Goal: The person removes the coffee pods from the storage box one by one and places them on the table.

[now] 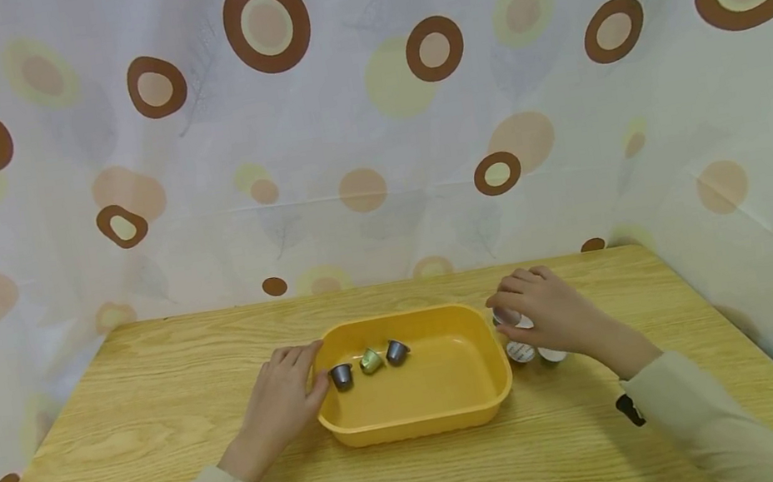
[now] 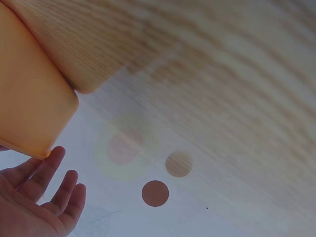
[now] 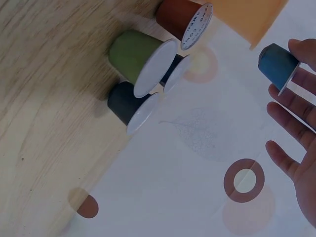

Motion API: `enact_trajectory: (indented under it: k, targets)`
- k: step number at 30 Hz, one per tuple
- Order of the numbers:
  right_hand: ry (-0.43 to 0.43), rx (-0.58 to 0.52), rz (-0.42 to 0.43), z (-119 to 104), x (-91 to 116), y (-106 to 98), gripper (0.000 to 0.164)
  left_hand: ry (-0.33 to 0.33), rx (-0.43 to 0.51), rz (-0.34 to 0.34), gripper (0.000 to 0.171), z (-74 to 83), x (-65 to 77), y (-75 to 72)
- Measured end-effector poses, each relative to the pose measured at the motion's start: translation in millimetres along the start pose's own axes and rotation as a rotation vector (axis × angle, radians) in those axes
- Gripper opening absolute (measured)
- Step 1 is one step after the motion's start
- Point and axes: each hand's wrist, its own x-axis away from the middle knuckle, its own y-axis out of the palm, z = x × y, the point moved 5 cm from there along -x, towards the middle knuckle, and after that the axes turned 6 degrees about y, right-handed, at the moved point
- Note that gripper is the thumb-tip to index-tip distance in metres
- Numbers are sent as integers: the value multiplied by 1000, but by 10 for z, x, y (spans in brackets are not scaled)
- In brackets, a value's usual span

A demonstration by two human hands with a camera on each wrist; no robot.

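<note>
My right hand [image 1: 549, 309] pinches a teal coffee capsule [image 3: 278, 66] between thumb and fingers, just right of the yellow tray [image 1: 423, 426]. Below that hand, several capsules stand lid-up on the table, among them a brown capsule [image 3: 178, 19], a green capsule [image 3: 129, 54] and a dark capsule [image 3: 122, 101]. With its fingers loosely extended, my left hand [image 1: 281, 392] touches the tray's left rim; the fingertips [image 2: 58, 152] meet its edge in the left wrist view. Inside the tray lie a dark grey capsule [image 1: 342, 377], a light green capsule [image 1: 371, 360] and a grey-blue capsule [image 1: 397, 351].
The wooden table [image 1: 175, 392] extends around the tray. A patterned white sheet [image 1: 355, 136] hangs behind the table and along its sides. A small black object [image 1: 630, 410] shows by the right sleeve.
</note>
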Motion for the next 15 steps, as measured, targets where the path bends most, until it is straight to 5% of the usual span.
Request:
enact_trajectory:
  k: [15]
  targets:
    - [66,39,-1,226,325,4,33,-8,11,-8,41,4,1,-1]
